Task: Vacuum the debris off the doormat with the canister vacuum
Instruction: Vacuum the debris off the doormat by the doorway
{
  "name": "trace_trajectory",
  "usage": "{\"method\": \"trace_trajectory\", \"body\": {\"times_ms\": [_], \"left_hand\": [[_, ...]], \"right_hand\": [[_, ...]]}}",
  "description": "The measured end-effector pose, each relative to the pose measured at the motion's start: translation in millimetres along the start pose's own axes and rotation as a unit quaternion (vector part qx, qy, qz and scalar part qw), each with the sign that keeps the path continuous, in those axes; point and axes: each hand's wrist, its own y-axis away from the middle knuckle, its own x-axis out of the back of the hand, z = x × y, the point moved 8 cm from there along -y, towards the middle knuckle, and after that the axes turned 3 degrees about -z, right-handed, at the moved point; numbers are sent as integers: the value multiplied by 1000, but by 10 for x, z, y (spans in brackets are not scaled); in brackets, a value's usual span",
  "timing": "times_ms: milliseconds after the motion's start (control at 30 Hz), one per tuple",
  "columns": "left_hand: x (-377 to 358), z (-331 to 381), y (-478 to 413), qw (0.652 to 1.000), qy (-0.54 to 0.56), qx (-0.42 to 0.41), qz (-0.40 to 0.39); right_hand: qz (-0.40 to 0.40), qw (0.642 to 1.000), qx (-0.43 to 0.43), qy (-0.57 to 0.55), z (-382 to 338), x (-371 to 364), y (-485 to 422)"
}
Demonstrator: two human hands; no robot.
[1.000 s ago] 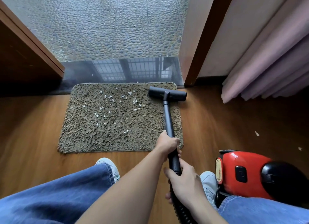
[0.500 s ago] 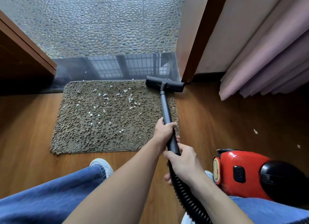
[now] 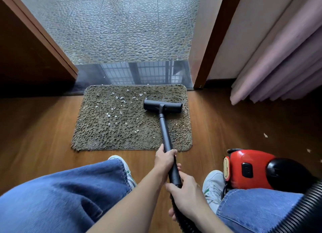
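Wood floor (image 3: 43,128), doormat (image 3: 104,133), hose (image 3: 183,222) apparently cut off below

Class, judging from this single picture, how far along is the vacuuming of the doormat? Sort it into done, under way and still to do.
Done: the doormat's right strip, around the vacuum head, looks nearly free of scraps.
Under way: the left hand and right hand both grip the black wand, its head resting on the mat.
Left: white scraps dot the middle and far-left part, and a few lie on the wood floor to the right.
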Motion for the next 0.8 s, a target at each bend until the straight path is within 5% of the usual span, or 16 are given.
{"method": "trace_trajectory", "body": {"times_ms": [300,800], "left_hand": [[159,49,-88,1000,22,-6,12],[305,1281,-1251,998,20,-54,30]], "right_hand": [[4,1000,24,11,-126,-83,-88],[-7,1000,23,-4,-1136,115,-1347]]}}
